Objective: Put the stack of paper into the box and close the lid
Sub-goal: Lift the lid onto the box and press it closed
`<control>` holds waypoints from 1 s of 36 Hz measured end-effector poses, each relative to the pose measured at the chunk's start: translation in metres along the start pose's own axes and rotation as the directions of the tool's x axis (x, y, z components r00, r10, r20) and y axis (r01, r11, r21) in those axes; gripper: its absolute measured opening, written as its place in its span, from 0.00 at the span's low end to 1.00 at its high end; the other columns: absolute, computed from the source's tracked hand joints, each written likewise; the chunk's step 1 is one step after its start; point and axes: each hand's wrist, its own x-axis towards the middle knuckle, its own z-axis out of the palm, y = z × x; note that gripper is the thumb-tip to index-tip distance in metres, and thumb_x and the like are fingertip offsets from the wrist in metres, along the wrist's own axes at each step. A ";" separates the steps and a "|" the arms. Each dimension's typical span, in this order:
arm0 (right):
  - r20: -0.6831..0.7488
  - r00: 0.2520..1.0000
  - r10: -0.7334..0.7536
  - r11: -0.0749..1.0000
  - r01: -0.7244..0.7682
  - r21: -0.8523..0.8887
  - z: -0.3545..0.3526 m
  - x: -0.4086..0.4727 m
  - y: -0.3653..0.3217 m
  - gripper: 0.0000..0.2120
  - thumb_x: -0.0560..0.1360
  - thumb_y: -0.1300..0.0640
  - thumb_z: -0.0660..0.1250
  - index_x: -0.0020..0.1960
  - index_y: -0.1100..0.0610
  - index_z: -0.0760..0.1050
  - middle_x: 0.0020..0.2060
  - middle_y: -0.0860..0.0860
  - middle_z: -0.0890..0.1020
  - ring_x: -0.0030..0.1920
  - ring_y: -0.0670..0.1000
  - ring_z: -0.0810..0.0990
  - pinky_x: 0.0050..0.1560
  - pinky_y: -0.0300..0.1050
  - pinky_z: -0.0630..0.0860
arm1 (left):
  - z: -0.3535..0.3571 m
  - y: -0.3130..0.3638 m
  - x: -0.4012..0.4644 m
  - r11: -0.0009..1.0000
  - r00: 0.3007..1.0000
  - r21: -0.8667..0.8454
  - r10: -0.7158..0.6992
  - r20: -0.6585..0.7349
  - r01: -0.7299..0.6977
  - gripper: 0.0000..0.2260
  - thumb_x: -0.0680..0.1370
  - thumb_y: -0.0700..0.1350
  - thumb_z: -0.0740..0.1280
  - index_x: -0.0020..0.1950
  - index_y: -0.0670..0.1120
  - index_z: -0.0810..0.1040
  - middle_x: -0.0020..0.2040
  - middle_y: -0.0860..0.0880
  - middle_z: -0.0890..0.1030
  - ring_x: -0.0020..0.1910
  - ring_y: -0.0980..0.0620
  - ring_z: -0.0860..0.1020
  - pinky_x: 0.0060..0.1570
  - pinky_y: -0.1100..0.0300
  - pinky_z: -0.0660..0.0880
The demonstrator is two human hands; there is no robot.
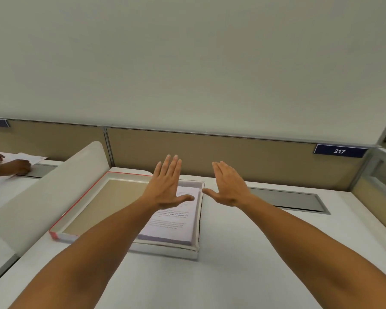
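1 paper stack (174,219) inside box (165,250), lid (87,204) open; both hands (165,188) empty, spread flat.

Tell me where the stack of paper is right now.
In the head view, the stack of paper lies inside the right half of the open box, just below the left hand, beside the open lid.

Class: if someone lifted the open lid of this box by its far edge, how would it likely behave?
The lid is probably light and fairly stiff: a shallow tray with thin upright walls. It lies flat beside the paper, seemingly joined to the box, so it would likely swing rather than lift free.
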 end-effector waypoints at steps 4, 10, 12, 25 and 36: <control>-0.054 0.998 0.012 1.000 -0.013 -0.014 -0.028 -0.012 0.020 0.49 0.74 0.29 0.56 0.80 0.63 0.48 0.79 0.59 0.58 0.79 0.59 0.56 0.78 0.53 0.53 | -0.025 0.024 0.010 0.998 0.997 -0.047 -0.035 -0.064 0.032 0.55 0.67 0.80 0.47 0.78 0.42 0.37 0.80 0.43 0.38 0.78 0.43 0.33 0.77 0.41 0.43; -0.146 0.989 0.035 0.998 -0.042 -0.045 -0.072 -0.021 0.045 0.51 0.72 0.29 0.57 0.79 0.64 0.49 0.76 0.61 0.62 0.76 0.60 0.60 0.77 0.55 0.58 | -0.061 0.052 0.027 0.999 0.989 -0.043 -0.038 -0.144 0.032 0.55 0.67 0.80 0.46 0.79 0.41 0.39 0.80 0.43 0.40 0.78 0.44 0.34 0.77 0.41 0.43; -0.186 0.982 0.039 0.997 -0.051 -0.059 -0.087 -0.022 0.053 0.51 0.72 0.28 0.57 0.79 0.64 0.51 0.75 0.60 0.63 0.75 0.60 0.62 0.77 0.55 0.59 | -0.075 0.059 0.033 0.997 0.984 -0.072 -0.049 -0.172 0.037 0.55 0.66 0.80 0.46 0.79 0.41 0.38 0.80 0.43 0.41 0.78 0.44 0.35 0.77 0.41 0.43; -0.351 0.935 0.057 0.988 -0.104 -0.118 -0.172 -0.019 0.094 0.56 0.68 0.24 0.54 0.79 0.64 0.48 0.77 0.61 0.58 0.77 0.60 0.57 0.78 0.55 0.55 | -0.155 0.081 0.076 0.999 0.943 -0.043 -0.003 -0.333 -0.011 0.56 0.65 0.80 0.45 0.79 0.41 0.40 0.80 0.42 0.41 0.78 0.42 0.37 0.77 0.40 0.44; -0.442 0.894 0.066 0.978 -0.147 -0.151 -0.224 -0.011 0.111 0.59 0.68 0.22 0.55 0.79 0.64 0.40 0.79 0.60 0.49 0.80 0.60 0.47 0.79 0.57 0.49 | -0.212 0.083 0.108 0.999 0.882 -0.011 0.039 -0.470 -0.050 0.56 0.66 0.79 0.50 0.78 0.41 0.37 0.80 0.43 0.37 0.78 0.42 0.34 0.77 0.41 0.43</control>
